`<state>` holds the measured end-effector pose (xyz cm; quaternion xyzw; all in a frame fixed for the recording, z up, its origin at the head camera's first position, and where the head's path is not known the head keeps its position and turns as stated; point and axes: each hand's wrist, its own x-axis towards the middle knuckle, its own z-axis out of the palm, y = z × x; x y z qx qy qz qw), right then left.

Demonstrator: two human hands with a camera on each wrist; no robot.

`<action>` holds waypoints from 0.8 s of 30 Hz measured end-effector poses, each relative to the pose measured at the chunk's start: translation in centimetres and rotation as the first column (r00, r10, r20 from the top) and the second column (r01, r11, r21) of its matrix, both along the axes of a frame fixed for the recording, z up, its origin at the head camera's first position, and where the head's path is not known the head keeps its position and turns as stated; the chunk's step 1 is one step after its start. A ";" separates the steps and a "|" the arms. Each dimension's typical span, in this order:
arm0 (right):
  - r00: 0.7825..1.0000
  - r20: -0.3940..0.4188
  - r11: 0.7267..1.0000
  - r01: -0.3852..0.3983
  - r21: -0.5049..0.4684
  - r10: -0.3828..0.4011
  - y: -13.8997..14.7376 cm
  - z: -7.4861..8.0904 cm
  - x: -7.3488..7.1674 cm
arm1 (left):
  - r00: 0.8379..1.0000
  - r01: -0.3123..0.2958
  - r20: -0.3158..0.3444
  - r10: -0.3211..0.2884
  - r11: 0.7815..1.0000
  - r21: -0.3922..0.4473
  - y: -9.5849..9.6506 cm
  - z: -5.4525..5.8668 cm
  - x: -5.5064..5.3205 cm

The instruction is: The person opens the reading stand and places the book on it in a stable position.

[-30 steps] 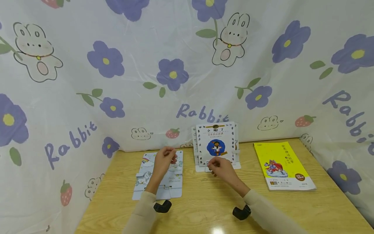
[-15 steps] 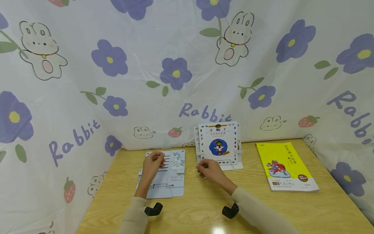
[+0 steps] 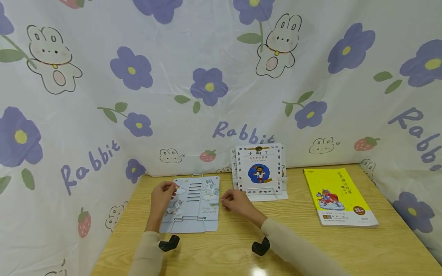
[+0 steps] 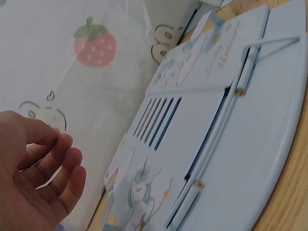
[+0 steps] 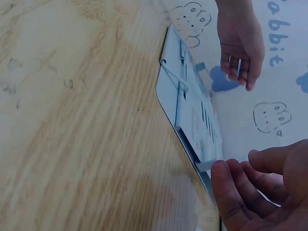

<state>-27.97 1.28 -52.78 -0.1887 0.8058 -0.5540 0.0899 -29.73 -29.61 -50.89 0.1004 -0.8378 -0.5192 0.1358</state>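
Note:
A pale blue book stand (image 3: 193, 210) with unicorn pictures and slots lies on the table at the left. My left hand (image 3: 160, 199) hovers by its upper left edge, fingers loosely bent and holding nothing; in the left wrist view a gap separates the hand (image 4: 41, 168) from the stand (image 4: 207, 115). Off the stand's right edge is my right hand (image 3: 239, 204), also without anything in it. Its fingers (image 5: 224, 180) appear close to the stand's side clip (image 5: 207, 165) in the right wrist view; whether they touch cannot be told.
Behind my right hand, a white picture book (image 3: 250, 165) leans upright on a second stand (image 3: 284, 191). A yellow book (image 3: 336, 197) lies flat at the right. A printed cloth (image 3: 165, 122) hangs behind the wooden table (image 3: 228, 249).
My left hand has moved left, from over the stand to its left edge. My right hand has moved left, from the white book's front to beside the flat stand.

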 end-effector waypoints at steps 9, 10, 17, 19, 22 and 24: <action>0.995 -0.050 0.995 -0.082 0.060 0.085 -2.6 -0.2 1.1 | 0.994 -0.036 0.097 0.057 0.980 -0.198 -2.0 -0.6 0.0; 0.995 -0.051 0.994 -0.086 0.071 0.090 -2.8 -0.2 1.3 | 0.992 -0.036 0.108 0.060 0.977 -0.211 -2.1 -0.7 0.0; 0.991 -0.059 0.982 -0.111 0.154 0.122 -4.2 -0.5 2.6 | 0.973 0.032 0.228 0.024 0.971 -0.237 -2.9 -2.3 -0.5; 0.989 -0.071 0.979 -0.119 0.165 0.132 -4.6 -0.6 2.8 | 0.968 0.043 0.249 0.018 0.971 -0.235 -3.1 -2.6 -0.6; 0.986 -0.101 0.974 -0.107 0.199 0.129 -5.2 -0.9 2.9 | 0.964 0.049 0.264 0.014 0.972 -0.232 -3.3 -2.7 -0.7; 0.984 -0.126 0.967 -0.092 0.236 0.125 -5.5 -1.1 2.9 | 0.962 0.053 0.274 0.013 0.971 -0.232 -3.4 -2.7 -0.8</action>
